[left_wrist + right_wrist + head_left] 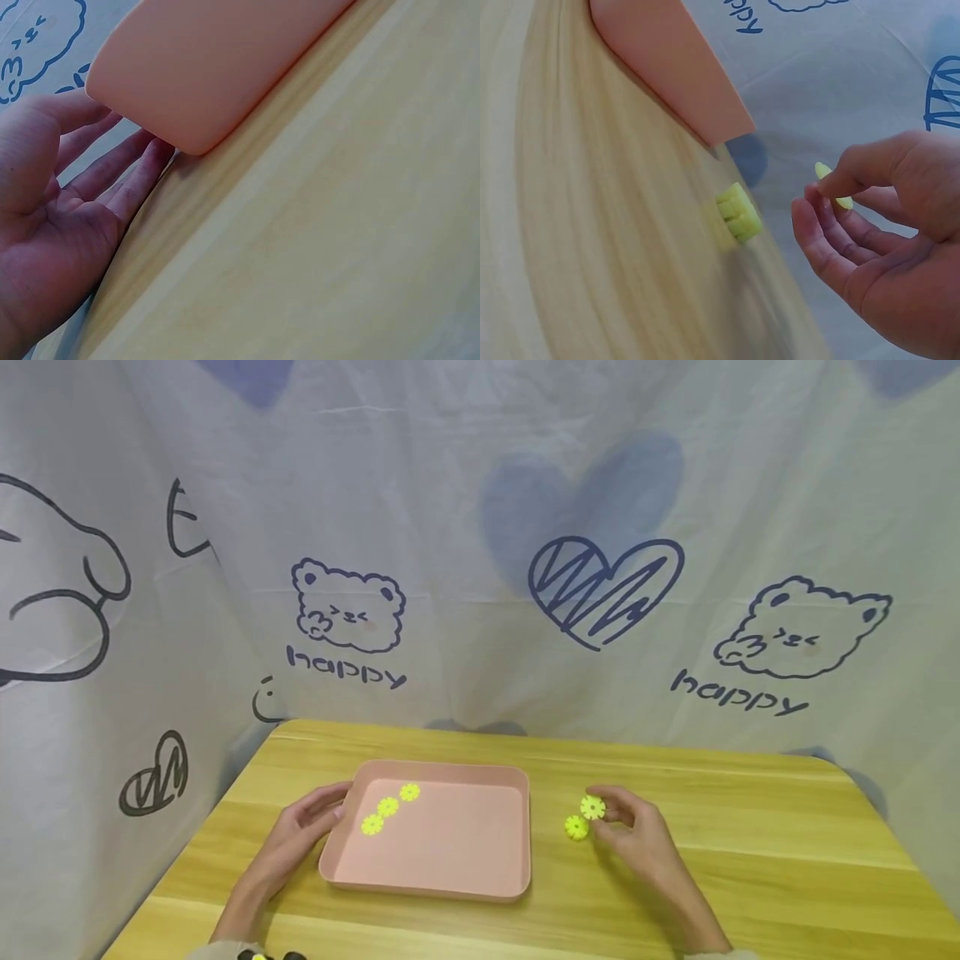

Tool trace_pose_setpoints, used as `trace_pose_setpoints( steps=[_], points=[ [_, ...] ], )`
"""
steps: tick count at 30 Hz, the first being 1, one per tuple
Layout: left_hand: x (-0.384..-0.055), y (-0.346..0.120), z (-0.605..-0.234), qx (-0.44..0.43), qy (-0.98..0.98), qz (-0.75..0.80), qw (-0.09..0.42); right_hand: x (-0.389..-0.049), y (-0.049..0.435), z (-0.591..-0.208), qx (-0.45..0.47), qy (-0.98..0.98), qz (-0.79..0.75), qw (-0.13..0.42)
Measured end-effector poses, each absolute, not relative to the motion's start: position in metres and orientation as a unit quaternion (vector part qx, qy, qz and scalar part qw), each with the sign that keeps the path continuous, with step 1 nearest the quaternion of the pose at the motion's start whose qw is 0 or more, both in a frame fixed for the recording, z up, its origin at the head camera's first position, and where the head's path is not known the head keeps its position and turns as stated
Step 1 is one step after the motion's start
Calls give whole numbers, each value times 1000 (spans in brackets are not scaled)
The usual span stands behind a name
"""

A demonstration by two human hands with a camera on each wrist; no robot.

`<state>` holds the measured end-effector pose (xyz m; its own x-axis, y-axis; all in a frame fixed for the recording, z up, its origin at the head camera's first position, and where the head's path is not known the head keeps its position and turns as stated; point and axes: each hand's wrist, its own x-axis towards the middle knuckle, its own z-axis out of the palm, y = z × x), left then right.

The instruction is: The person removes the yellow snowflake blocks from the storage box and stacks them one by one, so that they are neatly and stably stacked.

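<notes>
A pink tray (431, 889) lies on the table, with several yellow notched plastic discs (387, 807) in a slanting row inside at its left. My left hand (296, 831) touches the tray's left side; in the left wrist view the fingers (139, 176) are loosely extended against its outer wall. To the right of the tray, my right hand (637, 835) pinches one yellow notched disc (592, 807) between thumb and fingers, raised off the table. Just below it stands a short stack of the same discs (739, 212), apart from the hand.
The wooden table (787, 860) has rounded far corners. A white curtain (465, 527) printed with hearts and bears hangs behind it and along the left side. At the bottom edge a small dark object (292, 956) shows partly by the left sleeve.
</notes>
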<state>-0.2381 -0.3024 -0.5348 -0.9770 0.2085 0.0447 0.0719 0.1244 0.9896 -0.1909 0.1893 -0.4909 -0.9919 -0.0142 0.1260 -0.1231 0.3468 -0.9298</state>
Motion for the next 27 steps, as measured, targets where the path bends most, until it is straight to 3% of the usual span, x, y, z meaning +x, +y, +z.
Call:
trace_pose_setpoints(
  steps=[20, 27],
  points=[
    [-241, -298, -533, 102, 751, 651, 43, -193, 186, -503, 45, -844, 529, 78],
    [-238, -299, -532, 100, 747, 656, 42, -195, 184, -511, 42, -863, 499, 64]
  ],
)
